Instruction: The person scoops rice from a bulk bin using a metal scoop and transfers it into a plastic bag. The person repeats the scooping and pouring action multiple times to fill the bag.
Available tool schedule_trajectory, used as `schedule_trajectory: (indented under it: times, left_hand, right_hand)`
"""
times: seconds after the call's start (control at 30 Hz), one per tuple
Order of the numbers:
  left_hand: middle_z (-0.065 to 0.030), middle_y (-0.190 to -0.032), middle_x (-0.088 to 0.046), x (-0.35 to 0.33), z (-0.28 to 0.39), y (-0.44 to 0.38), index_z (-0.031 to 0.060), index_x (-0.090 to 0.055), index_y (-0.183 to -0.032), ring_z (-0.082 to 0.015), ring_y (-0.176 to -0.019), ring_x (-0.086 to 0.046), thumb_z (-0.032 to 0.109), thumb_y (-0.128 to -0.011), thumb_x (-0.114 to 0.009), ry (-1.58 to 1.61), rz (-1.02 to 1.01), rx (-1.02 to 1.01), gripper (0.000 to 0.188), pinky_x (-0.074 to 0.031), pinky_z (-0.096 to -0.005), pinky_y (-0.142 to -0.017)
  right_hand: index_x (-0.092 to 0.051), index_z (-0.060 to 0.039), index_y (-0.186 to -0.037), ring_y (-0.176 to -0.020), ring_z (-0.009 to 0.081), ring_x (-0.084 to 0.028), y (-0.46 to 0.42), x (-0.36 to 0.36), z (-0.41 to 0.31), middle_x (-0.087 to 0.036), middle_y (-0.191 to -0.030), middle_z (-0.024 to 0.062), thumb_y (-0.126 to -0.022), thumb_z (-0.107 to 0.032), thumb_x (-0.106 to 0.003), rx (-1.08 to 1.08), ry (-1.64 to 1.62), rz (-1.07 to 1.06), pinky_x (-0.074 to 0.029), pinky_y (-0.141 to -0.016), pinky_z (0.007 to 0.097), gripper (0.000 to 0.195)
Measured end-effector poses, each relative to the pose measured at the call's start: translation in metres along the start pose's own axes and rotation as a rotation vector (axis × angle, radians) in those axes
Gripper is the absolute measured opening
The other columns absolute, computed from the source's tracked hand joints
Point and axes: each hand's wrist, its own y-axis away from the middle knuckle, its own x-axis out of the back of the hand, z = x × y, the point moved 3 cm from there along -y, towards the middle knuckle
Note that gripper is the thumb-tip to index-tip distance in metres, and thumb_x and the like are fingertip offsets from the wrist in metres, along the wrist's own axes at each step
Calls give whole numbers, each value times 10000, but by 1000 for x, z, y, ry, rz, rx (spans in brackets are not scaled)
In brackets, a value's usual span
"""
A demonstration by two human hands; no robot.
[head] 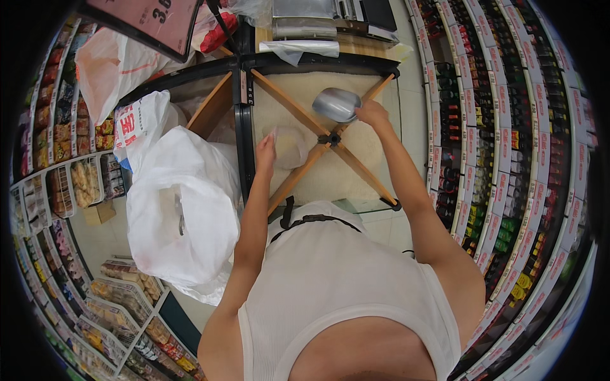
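Observation:
My right hand (372,114) grips the handle of a metal scoop (336,105) over the upper part of a bin. Pale grain (295,90), perhaps rice, fills this bin, which crossed wooden dividers (290,102) split into sections around a dark centre hub (334,139). At the bin's left side, my left hand (266,151) pinches the edge of a clear plastic bag (289,148). Some pale contents seem to show through the bag, though the grain behind it makes this hard to tell. Whether the scoop holds anything is unclear.
Left of my arm stands a large white plastic bag (183,228) by a black bin frame (242,157). A price sign (152,24) juts in at upper left. A roll of plastic bags (300,48) lies beyond the bin. Bottle shelves (495,143) line the right; snack racks (114,314) stand lower left.

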Motion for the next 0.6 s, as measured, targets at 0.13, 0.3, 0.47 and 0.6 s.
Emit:
schedule_trajectory:
  times: [0.13, 0.3, 0.47, 0.6]
  left_hand:
    - [119, -631, -381, -2, 12, 5, 85, -671, -1127, -10, -523, -321, 315, -1003, -527, -25, 24, 37, 298, -237, -205, -463]
    - [122, -613, -368, 3, 11, 0, 75, -659, -1173, -5, -508, -307, 315, -1003, -530, -9, 11, 57, 322, -233, -197, -453]
    - [127, -614, -365, 12, 5, -4, 68, -650, -1184, 1, -508, -311, 303, -999, -540, 22, 20, 54, 319, -227, -191, -449]
    - [132, -620, -366, 10, 3, -7, 70, -648, -1179, 2, -509, -313, 301, -997, -543, 38, 14, 45, 312, -229, -188, -451]
  right_hand:
    - [-721, -25, -1004, -998, 328, -663, -64, -67, -39, -688, -1055, 205, -799, -358, -583, 22, -120, -216, -526, -808, 382, 414]
    - [-707, -14, -1051, -1075, 359, -632, -81, -122, -78, -666, -1137, 212, -819, -409, -593, -126, -326, -118, -499, -891, 417, 472]
    - [-724, 17, -940, -979, 379, -656, -57, -115, -70, -683, -1030, 245, -812, -341, -600, -124, -381, -32, -516, -849, 429, 400]
    - [-731, 8, -900, -965, 382, -659, -43, -116, -43, -688, -990, 241, -816, -341, -599, -148, -452, 12, -512, -838, 438, 383]
